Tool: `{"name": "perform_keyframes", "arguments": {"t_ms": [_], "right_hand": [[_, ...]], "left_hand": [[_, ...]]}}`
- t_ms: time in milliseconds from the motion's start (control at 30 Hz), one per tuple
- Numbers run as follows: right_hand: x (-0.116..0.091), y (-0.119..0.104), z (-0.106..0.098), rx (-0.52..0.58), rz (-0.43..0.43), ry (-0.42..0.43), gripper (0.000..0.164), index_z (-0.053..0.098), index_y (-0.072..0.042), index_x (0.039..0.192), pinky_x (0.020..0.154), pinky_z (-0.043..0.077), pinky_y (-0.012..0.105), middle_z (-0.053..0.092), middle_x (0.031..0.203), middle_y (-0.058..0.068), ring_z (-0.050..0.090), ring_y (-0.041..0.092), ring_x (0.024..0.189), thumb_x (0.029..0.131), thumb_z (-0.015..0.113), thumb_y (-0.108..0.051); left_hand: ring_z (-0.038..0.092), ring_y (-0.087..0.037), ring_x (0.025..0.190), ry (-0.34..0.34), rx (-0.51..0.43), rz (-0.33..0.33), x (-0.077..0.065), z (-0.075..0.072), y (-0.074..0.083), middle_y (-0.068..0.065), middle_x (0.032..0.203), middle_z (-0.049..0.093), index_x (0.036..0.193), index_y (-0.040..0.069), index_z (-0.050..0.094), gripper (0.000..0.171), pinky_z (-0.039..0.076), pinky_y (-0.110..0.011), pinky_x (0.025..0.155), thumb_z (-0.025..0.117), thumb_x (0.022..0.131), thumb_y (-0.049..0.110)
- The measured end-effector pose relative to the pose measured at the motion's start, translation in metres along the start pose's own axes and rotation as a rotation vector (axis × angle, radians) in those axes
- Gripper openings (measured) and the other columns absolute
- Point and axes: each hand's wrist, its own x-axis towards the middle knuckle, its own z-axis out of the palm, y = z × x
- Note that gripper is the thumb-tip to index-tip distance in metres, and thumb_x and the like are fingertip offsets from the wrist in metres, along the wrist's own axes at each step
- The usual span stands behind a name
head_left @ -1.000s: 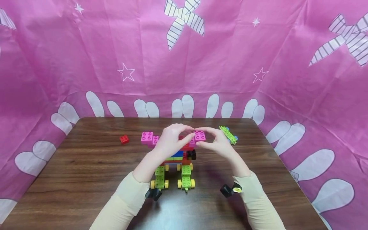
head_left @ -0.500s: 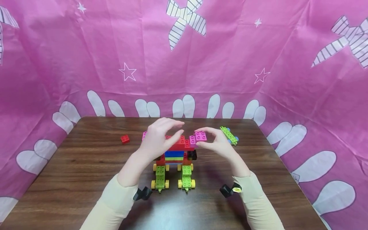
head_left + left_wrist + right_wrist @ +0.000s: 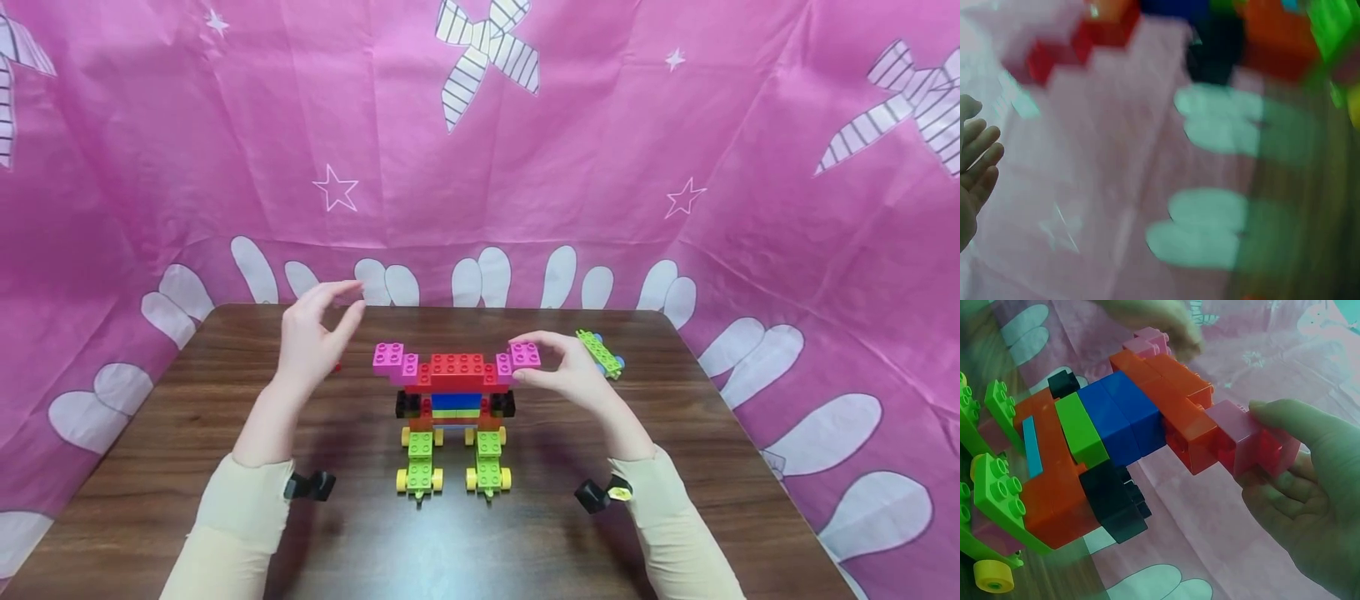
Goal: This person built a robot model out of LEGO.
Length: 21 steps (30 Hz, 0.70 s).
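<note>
A toy figure built of plastic building bricks [image 3: 457,367] stands mid-table, with a red top, blue and lime middle and a black brick [image 3: 1113,503] at each side. Lime wheeled bases [image 3: 489,473] with yellow wheels form its feet. Stepped pink bricks rise at both upper ends. My right hand [image 3: 566,371] pinches the outer pink brick [image 3: 525,355] on the right end, thumb and fingers on either side in the right wrist view. Left of the figure, my left hand [image 3: 311,333] hovers apart from it, holding nothing, fingers loosely bent.
A lime wheeled base with blue wheels [image 3: 600,354] lies at the back right of the wooden table [image 3: 150,467]. A red brick [image 3: 337,367] is mostly hidden behind my left hand. A pink patterned cloth [image 3: 585,167] hangs behind and at both sides.
My left hand has let go near the right end of the figure and moved left and up, uncovering the figure's top and left pink bricks. My right hand keeps its grip.
</note>
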Motion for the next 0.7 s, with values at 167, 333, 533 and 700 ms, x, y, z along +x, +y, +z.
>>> {"name": "perform_keyframes", "arguments": {"t_ms": [167, 333, 533, 700], "right_hand": [[-0.001, 0.0, -0.001, -0.003, 0.001, -0.005, 0.043, 0.066, -0.011, 0.122, 0.084, 0.055, 0.037, 0.069, 0.114, 0.008, 0.061, 0.022, 0.102, 0.082, 0.078, -0.021], [-0.002, -0.002, -0.001, 0.007, 0.021, -0.01, 0.044, 0.065, -0.012, 0.122, 0.087, 0.054, 0.045, 0.068, 0.115, 0.007, 0.06, 0.03, 0.107, 0.082, 0.078, -0.024], [-0.003, -0.003, -0.001, 0.009, 0.024, -0.008, 0.044, 0.065, -0.012, 0.123, 0.088, 0.053, 0.043, 0.068, 0.116, 0.007, 0.06, 0.027, 0.107, 0.082, 0.078, -0.023], [-0.003, -0.003, -0.001, 0.005, 0.021, -0.007, 0.045, 0.065, -0.012, 0.124, 0.086, 0.054, 0.037, 0.068, 0.116, 0.007, 0.061, 0.022, 0.105, 0.082, 0.078, -0.023]], "left_hand": [[0.063, -0.01, 0.098, -0.005, 0.013, -0.078, -0.01, -0.007, -0.044, -0.02, 0.105, 0.072, 0.112, -0.002, 0.07, 0.026, 0.042, -0.015, 0.09, 0.07, 0.086, 0.002], [0.05, 0.02, 0.099, -0.026, 0.004, -0.145, -0.024, -0.009, -0.081, -0.022, 0.107, 0.071, 0.112, -0.003, 0.069, 0.028, 0.036, -0.003, 0.088, 0.071, 0.084, 0.0], [0.056, 0.007, 0.097, -0.13, 0.05, -0.249, -0.04, -0.01, -0.11, -0.023, 0.11, 0.07, 0.115, -0.003, 0.067, 0.033, 0.038, -0.008, 0.082, 0.073, 0.084, 0.004], [0.058, -0.036, 0.115, -0.326, 0.087, -0.336, -0.048, -0.01, -0.126, -0.026, 0.121, 0.064, 0.125, -0.004, 0.06, 0.044, 0.045, -0.042, 0.097, 0.072, 0.086, 0.01]]}}
